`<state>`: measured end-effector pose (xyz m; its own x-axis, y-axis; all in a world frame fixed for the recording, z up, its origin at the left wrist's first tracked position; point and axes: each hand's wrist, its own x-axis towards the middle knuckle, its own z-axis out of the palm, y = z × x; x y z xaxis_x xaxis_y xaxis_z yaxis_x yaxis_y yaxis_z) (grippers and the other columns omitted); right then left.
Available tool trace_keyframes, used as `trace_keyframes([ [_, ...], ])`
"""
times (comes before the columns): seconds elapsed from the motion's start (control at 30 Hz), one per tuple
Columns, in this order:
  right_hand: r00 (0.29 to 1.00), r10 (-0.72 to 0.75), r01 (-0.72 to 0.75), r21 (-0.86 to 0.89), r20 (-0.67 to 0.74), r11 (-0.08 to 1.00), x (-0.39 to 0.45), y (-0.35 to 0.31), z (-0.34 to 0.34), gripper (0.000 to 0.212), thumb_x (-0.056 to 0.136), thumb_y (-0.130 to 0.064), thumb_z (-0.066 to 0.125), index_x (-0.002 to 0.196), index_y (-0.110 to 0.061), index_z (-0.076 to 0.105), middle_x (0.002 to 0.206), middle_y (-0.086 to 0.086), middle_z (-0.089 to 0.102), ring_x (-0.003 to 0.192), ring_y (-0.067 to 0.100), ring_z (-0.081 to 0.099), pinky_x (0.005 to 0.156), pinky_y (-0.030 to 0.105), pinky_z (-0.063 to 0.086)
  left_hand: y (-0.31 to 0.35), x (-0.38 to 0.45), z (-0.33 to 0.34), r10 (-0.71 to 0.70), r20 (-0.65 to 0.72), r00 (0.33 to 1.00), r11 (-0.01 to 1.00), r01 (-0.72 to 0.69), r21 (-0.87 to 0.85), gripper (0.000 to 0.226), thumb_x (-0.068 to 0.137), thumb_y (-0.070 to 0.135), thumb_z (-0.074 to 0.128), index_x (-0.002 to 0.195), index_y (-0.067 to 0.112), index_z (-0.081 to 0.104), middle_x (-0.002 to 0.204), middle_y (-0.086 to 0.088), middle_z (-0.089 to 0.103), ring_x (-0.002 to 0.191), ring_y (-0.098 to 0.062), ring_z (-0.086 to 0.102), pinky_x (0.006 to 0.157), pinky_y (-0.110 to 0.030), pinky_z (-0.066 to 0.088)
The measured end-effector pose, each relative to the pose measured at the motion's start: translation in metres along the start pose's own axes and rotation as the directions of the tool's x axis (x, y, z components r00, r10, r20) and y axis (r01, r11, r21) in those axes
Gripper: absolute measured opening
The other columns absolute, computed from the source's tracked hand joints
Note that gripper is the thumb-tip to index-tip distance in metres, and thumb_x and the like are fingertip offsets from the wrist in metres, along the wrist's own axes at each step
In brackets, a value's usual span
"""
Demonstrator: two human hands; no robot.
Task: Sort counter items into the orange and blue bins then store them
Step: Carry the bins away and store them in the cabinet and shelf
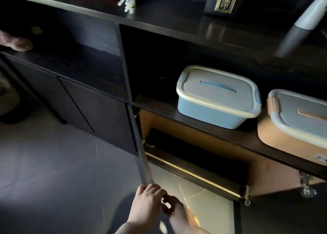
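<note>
Storage step: blue bin (218, 96) & orange bin (293, 122) sat lidded, side by side on shelf (159, 103); left hand (146, 203) curled on open cabinet door (141, 154) edge, right hand (174, 210) grip unclear; next prob. needs lifting bins into cabinet below.

- One view only, worn on the head, wide-angle, so straight edges bow near the borders.
- It looks forward and steeply down from standing height at a dark cabinet (99, 109).
- The shelf (159, 108) lies mid-frame, fairly near; the floor (44, 163) fills the lower left.
</note>
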<state>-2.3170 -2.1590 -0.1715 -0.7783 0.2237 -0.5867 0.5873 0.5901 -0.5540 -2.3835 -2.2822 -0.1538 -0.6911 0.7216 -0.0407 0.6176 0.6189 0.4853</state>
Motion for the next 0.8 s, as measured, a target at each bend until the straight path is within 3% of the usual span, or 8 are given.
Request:
trace_keyframes([
  [0.1, 0.998, -0.068, 0.068, 0.016, -0.010, 0.998, -0.015, -0.045, 0.044, 0.043, 0.098, -0.050, 0.036, 0.141, -0.049, 0.035, 0.144, -0.016, 0.046, 0.123, 0.005, 0.051, 0.095, 0.017, 0.036, -0.042, -0.037, -0.014, -0.087, -0.080, 0.993, 0.996, 0.085, -0.029, 0.056, 0.052, 0.016, 0.083, 0.103, 0.033, 0.069, 0.127, 0.011, 0.062, 0.123, -0.013, 0.054, 0.094, -0.026, 0.029],
  [0.2, 0.997, -0.071, 0.071, 0.001, -0.006, 0.997, -0.018, -0.089, 0.077, 0.044, 0.099, -0.052, 0.028, 0.143, -0.047, 0.029, 0.147, -0.013, 0.041, 0.132, 0.011, 0.043, 0.105, 0.022, 0.029, -0.078, -0.062, -0.028, -0.199, -0.142, 0.970, 0.980, 0.197, -0.028, 0.074, 0.070, 0.006, 0.061, 0.140, 0.026, 0.046, 0.153, 0.011, 0.028, 0.142, -0.012, 0.026, 0.109, -0.022, 0.016],
  [0.3, 0.997, -0.042, 0.045, -0.051, 0.063, 0.998, -0.017, -0.129, 0.091, 0.038, 0.098, -0.044, 0.035, 0.135, -0.041, 0.039, 0.134, -0.002, 0.055, 0.125, 0.022, 0.050, 0.104, 0.032, 0.038, -0.105, -0.080, -0.037, -0.290, -0.125, 0.949, 0.956, 0.281, -0.083, 0.081, 0.071, 0.007, 0.043, 0.149, 0.023, 0.026, 0.153, 0.016, 0.013, 0.144, -0.007, 0.018, 0.110, -0.015, 0.017],
  [0.43, 1.000, 0.015, -0.015, -0.013, 0.009, 1.000, -0.010, -0.149, 0.086, 0.038, 0.095, -0.039, 0.044, 0.133, -0.041, 0.040, 0.130, -0.003, 0.057, 0.115, 0.022, 0.055, 0.092, 0.032, 0.046, -0.131, -0.091, -0.053, -0.521, -0.201, 0.829, 0.848, 0.477, -0.229, 0.085, 0.070, -0.009, 0.054, 0.147, 0.019, 0.033, 0.155, 0.010, 0.023, 0.139, -0.014, 0.033, 0.105, -0.029, 0.035],
  [0.53, 0.992, 0.097, -0.090, 0.084, -0.086, 0.992, -0.004, -0.141, 0.067, 0.035, 0.094, -0.035, 0.048, 0.128, -0.045, 0.043, 0.124, -0.011, 0.058, 0.110, 0.014, 0.056, 0.085, 0.025, 0.048, -0.145, -0.086, -0.067, -0.663, -0.261, 0.702, 0.748, 0.634, -0.197, 0.074, 0.075, -0.003, 0.056, 0.144, 0.018, 0.038, 0.154, 0.003, 0.031, 0.140, -0.021, 0.032, 0.108, -0.039, 0.031],
  [0.63, 0.984, 0.061, -0.026, 0.203, -0.166, 0.979, -0.009, -0.126, 0.043, 0.034, 0.094, -0.028, 0.048, 0.125, -0.043, 0.047, 0.111, -0.016, 0.061, 0.101, 0.007, 0.058, 0.080, 0.017, 0.047, -0.157, -0.075, -0.080, -0.744, -0.281, 0.607, 0.661, 0.730, -0.173, 0.060, 0.087, 0.014, 0.056, 0.143, 0.023, 0.037, 0.154, 0.006, 0.031, 0.141, -0.021, 0.027, 0.111, -0.044, 0.021],
  [0.8, 0.944, 0.027, 0.089, 0.333, -0.328, 0.939, -0.022, -0.108, -0.028, 0.031, 0.092, -0.022, 0.048, 0.120, -0.034, 0.055, 0.088, -0.010, 0.068, 0.086, 0.007, 0.064, 0.087, 0.027, 0.051, -0.171, -0.047, -0.098, -0.861, -0.189, 0.471, 0.507, 0.814, -0.282, 0.059, 0.089, 0.022, 0.059, 0.144, 0.023, 0.036, 0.156, 0.004, 0.026, 0.144, -0.022, 0.015, 0.115, -0.042, 0.014],
])
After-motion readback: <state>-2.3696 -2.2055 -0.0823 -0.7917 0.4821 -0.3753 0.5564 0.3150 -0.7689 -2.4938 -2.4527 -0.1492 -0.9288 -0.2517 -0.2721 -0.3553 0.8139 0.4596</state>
